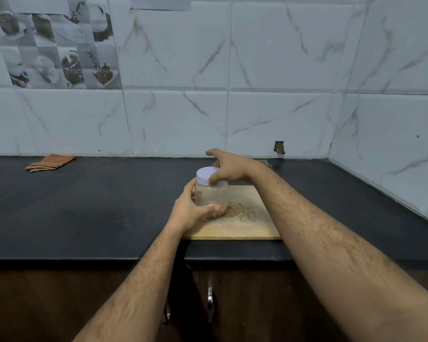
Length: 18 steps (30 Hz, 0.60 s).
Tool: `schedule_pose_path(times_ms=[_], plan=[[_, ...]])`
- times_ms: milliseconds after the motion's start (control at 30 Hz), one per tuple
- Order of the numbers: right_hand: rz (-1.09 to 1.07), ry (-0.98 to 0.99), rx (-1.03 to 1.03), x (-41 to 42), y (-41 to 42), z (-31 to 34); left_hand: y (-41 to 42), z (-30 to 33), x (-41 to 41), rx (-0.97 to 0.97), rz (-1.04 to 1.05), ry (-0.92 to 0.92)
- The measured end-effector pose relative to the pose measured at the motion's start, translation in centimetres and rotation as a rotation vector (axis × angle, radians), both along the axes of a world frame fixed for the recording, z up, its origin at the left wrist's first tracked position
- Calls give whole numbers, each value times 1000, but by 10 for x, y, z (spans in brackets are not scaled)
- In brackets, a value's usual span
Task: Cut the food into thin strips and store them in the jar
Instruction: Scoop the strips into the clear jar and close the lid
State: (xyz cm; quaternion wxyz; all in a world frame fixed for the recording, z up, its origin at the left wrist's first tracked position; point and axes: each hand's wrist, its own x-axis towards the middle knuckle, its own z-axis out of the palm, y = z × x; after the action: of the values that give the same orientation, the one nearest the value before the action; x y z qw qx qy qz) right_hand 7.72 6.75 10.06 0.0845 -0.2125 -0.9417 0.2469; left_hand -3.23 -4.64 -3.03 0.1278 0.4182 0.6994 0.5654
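Counter: black worktop (84,218) under marble-look wall tiles, a folded cloth (50,163) far left.
Board: wooden cutting board (242,225) dusted with brown crumbs (241,212).
Jar: clear jar (211,197) upright on the board, pale strips at its bottom.
Lid: white lid (206,175) on top.
Left hand: left hand (190,211) wraps the jar's side.
Right hand: right hand (229,167) grips the lid from above.

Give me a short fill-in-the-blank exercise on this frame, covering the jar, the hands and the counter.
1. The left hand grips the clear jar, which stands on the wooden ____.
2. The right hand's fingers rest on the jar's white ____.
3. Brown crumbs lie on the board to the ____ of the jar.
4. A folded striped cloth lies at the back of the black ____.

Missing words: cutting board; lid; right; counter
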Motion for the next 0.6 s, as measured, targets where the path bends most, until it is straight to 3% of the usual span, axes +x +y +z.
schedule_pose_path(times_ms=[100, 267, 433, 533, 600], plan=[[-78, 26, 125, -1, 1, -5, -1, 2, 2, -1, 2, 6], [-4, 65, -82, 3, 7, -7, -1, 0, 1, -4, 3, -1], [-88, 88, 49, 3, 8, -9, -1, 1, 1, -10, 7, 7], [-13, 88, -85, 4, 9, -9, -1, 0, 0, -8, 4, 11], [-19, 102, -70, 4, 8, -13, -1, 1, 0, -8, 2, 11]])
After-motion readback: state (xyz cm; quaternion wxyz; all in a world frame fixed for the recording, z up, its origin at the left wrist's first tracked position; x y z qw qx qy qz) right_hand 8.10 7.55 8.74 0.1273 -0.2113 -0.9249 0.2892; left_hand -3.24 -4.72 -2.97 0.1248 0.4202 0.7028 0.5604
